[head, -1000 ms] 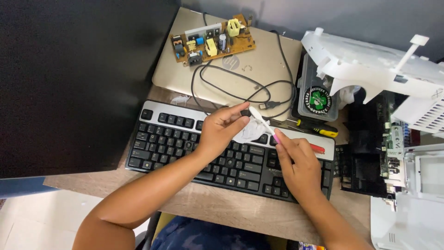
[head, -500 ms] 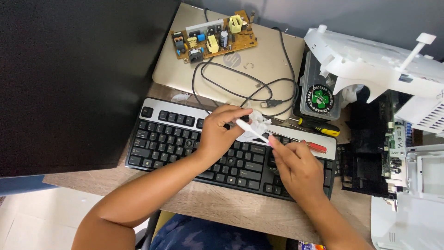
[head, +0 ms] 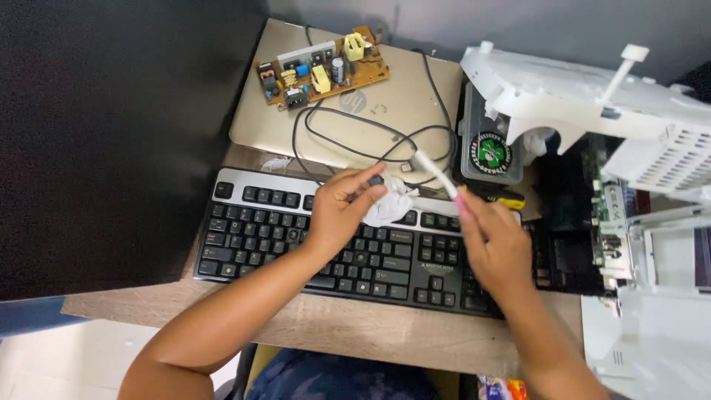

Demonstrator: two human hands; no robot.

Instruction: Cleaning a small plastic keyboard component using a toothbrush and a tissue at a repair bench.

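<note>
My left hand (head: 342, 210) rests over the black keyboard (head: 281, 237) and pinches a crumpled white tissue (head: 387, 206) against the upper key rows. To its right, my right hand (head: 495, 241) hovers above the keyboard's right end and grips a thin white stick-like tool (head: 434, 172), blurred, its tip pointing up and left toward the cables. The two hands are a short gap apart.
A closed beige laptop (head: 385, 133) lies behind the keyboard with a brown circuit board (head: 322, 68) and black cables (head: 370, 133) on it. A dismantled white printer (head: 592, 104) and a round lidded tin (head: 490, 150) crowd the right. A large black panel (head: 96, 133) fills the left.
My right hand has pulled the white tool away from the tissue, up and to the right. My left hand keeps the tissue on the keyboard.
</note>
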